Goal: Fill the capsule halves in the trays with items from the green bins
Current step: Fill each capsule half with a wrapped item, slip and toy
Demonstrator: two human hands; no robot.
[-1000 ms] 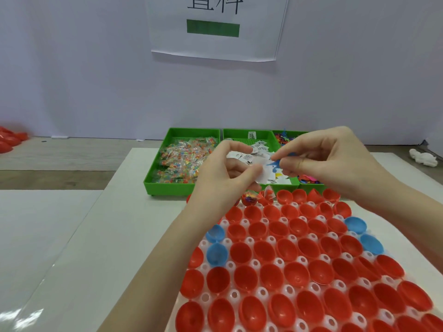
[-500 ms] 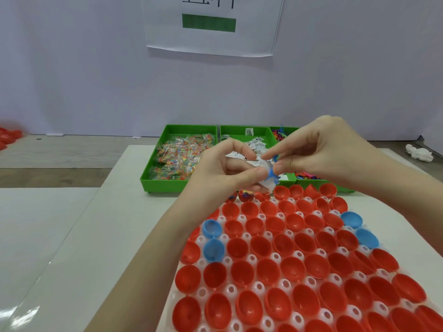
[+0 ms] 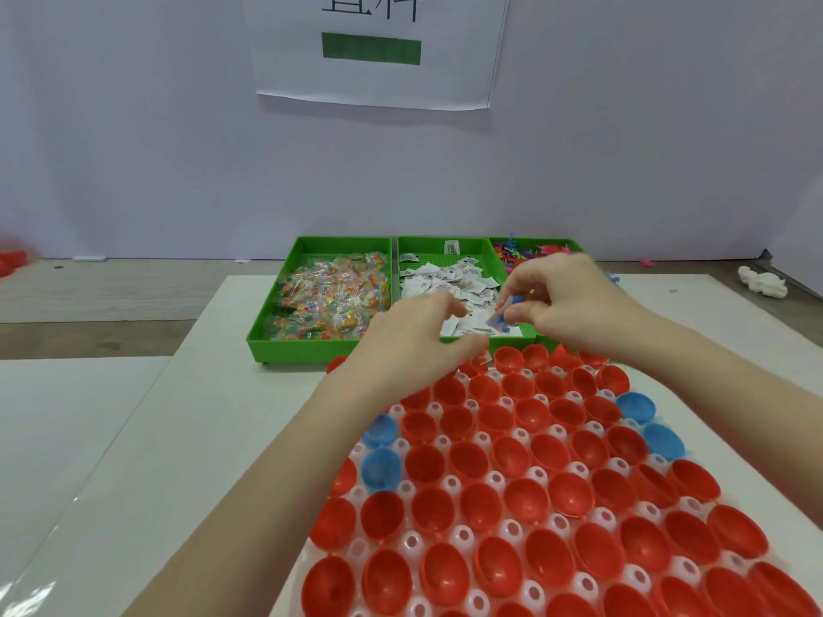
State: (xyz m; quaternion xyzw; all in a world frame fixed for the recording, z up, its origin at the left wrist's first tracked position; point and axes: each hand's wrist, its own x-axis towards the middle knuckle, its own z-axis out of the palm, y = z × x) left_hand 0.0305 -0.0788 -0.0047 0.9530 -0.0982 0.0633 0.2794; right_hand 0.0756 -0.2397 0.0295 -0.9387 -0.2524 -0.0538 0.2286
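Note:
A white tray [image 3: 463,534] holds rows of red capsule halves [image 3: 525,501] and a few blue ones [image 3: 378,467]. Behind it stand three green bins: candy packets [image 3: 329,300] on the left, white paper slips [image 3: 445,278] in the middle, small colourful plastic toys [image 3: 525,253] on the right. My right hand [image 3: 565,300] pinches a small blue toy with a white slip [image 3: 503,313] above the front of the middle bin. My left hand [image 3: 414,336] hovers over the tray's far left rows with relaxed fingers; I see nothing in it.
A white board [image 3: 187,438] carries the tray and bins on a grey tabletop. A paper sign [image 3: 378,51] hangs on the wall behind. A crumpled white object [image 3: 761,281] lies far right. Red capsule pieces [image 3: 11,260] show at the far left edge.
The hands have come apart. My left hand let go of the slip and dropped toward the tray's far rows. My right hand kept the blue toy and slip.

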